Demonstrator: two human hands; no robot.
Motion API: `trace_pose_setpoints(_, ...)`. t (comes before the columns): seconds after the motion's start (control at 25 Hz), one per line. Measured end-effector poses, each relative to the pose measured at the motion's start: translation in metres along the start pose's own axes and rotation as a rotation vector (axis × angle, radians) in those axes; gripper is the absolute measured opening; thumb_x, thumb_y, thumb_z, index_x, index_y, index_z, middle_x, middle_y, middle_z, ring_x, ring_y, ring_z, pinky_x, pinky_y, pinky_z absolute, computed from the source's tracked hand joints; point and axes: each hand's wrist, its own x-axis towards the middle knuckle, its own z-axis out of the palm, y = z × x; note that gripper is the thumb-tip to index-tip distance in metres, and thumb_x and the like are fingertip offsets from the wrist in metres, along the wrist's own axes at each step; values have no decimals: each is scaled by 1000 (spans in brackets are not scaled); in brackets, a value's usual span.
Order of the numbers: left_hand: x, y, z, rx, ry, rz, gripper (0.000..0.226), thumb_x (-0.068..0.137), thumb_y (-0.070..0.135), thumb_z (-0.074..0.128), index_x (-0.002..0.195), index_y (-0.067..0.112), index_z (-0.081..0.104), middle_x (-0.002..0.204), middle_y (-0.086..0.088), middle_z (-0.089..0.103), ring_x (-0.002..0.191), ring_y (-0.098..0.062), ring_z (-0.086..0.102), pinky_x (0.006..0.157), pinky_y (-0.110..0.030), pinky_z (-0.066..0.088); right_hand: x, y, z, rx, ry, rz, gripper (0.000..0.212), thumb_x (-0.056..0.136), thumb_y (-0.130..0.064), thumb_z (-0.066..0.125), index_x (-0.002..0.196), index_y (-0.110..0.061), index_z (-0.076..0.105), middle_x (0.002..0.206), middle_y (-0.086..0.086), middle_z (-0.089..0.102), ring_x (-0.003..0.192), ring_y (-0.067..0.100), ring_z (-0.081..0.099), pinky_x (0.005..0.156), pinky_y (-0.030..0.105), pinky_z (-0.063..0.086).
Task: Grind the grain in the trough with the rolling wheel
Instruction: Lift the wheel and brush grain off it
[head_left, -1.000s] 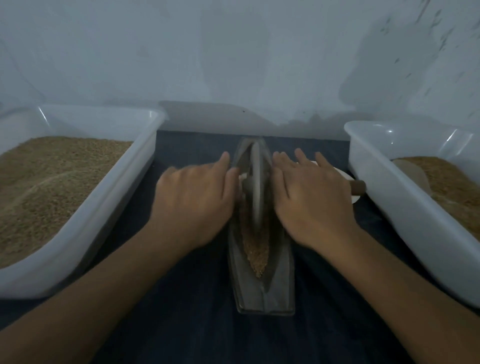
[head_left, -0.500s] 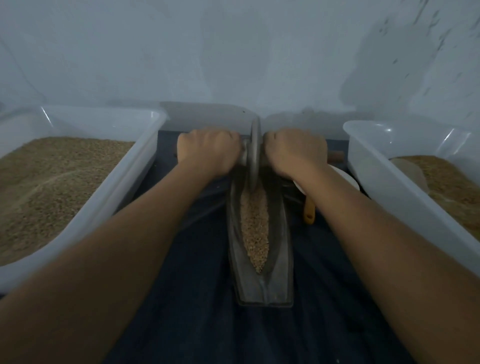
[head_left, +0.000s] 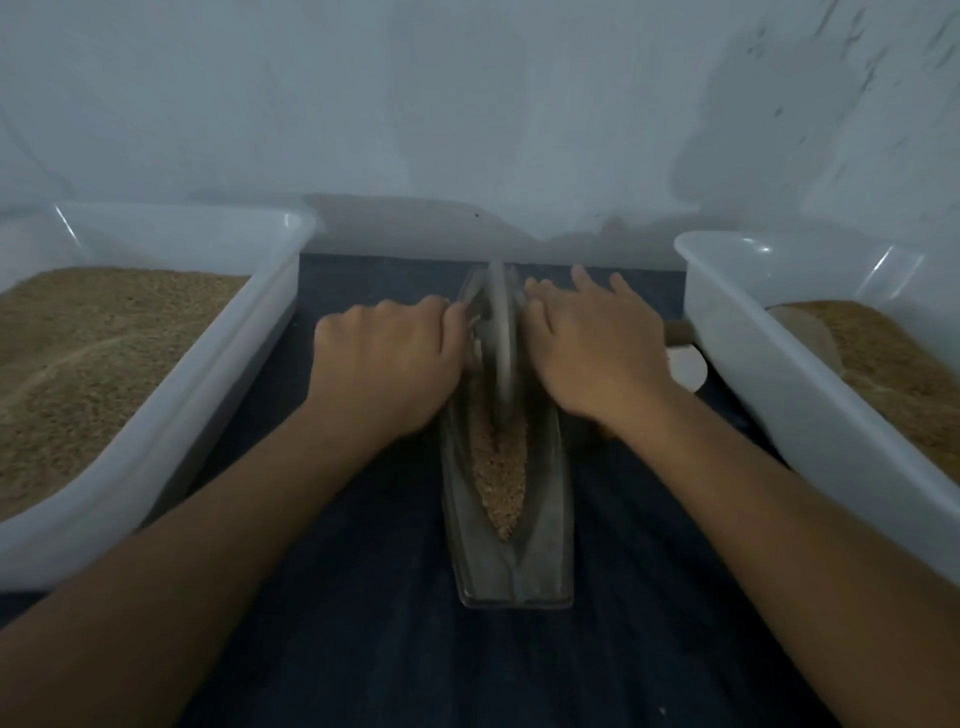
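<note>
A long, narrow, boat-shaped grey trough lies lengthwise on the dark tabletop, pointing away from the person. Tan grain fills its central groove, tapering to a point at the near end. A thin grey rolling wheel stands upright on edge in the groove at the far half, blurred.

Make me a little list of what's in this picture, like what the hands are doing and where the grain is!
wheel: metal wheel upright in the trough, at the far half
left hand: on the axle, left of the wheel, fingers curled
right hand: flat over the axle, right of the wheel, fingers straight
grain: in the trough's groove
left bin: holds grain
right bin: holds grain
surface: dark cloth
</note>
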Motion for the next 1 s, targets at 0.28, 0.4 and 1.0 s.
trace_pose_setpoints(0.28, 16, -5, 28, -86, 108, -116, 48, 103, 40, 15, 72, 14, 41, 60, 0, 37, 50, -18, 29, 53, -28, 21, 23, 16, -3, 422, 260, 5, 47, 101, -36, 34, 122, -14, 70, 116, 9, 73, 111, 29, 64, 93, 41, 50)
trace_pose_setpoints(0.4, 19, -3, 29, -299, 100, -304, 61, 101, 51, 22, 57, 18, 47, 57, 0, 44, 49, -20, 32, 54, -30, 22, -9, 31, -17, 322, 585, 65, 42, 101, -30, 36, 116, -17, 73, 98, 3, 73, 98, 26, 61, 83, 43, 50)
trace_pose_setpoints(1.0, 21, 1, 29, -847, -7, -735, 59, 99, 58, 36, 59, 17, 48, 61, 1, 55, 62, -22, 53, 58, -34, 25, -59, 69, 9, -305, -5, -309, 28, 93, -28, 63, 120, -32, 65, 123, -4, 59, 115, 22, 55, 85, 43, 49)
